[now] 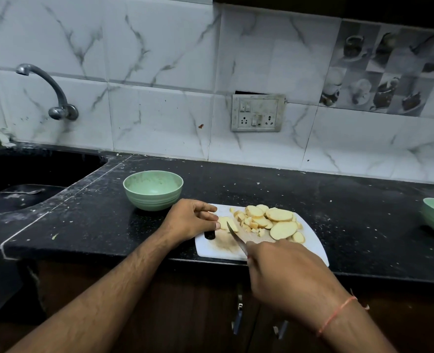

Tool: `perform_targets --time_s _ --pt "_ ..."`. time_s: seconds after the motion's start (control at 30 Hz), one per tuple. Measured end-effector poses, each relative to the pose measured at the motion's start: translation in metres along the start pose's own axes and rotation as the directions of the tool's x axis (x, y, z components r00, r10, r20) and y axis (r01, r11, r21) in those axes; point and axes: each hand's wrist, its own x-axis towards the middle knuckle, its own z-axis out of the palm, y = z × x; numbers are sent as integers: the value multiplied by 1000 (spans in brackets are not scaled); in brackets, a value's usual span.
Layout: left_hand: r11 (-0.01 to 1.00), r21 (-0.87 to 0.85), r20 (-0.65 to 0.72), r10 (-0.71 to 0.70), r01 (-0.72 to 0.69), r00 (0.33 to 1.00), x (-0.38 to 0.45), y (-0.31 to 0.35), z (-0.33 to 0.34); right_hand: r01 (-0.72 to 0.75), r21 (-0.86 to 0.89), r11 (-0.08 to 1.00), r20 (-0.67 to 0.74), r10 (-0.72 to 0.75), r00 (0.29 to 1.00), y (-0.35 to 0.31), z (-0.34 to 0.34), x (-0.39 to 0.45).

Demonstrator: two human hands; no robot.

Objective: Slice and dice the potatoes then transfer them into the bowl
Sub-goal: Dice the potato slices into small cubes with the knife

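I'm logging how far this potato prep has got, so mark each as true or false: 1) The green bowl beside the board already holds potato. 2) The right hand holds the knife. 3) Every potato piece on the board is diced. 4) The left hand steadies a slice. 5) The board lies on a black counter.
1) False. The green bowl looks empty of potato.
2) True. The right hand grips the knife.
3) False. Whole round potato slices lie beside the diced pieces.
4) True. The left hand holds a slice at the blade.
5) True. The cutting board lies on the black counter.
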Motion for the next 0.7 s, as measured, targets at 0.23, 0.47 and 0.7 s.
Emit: perform_targets --time_s 0.23,0.47,0.7 --pt "926 340 31 161 -162 986 -3 -2 5 -82 63 995 -56 85 995 29 22 7" --pt "822 484 73 306 -302 949 -12 3 10 -79 39 996 -31 80 996 34 35 17" --pt "853 433 104 272 -290 957 -14 8 8 -58 14 998 -31 59 998 40 34 20"
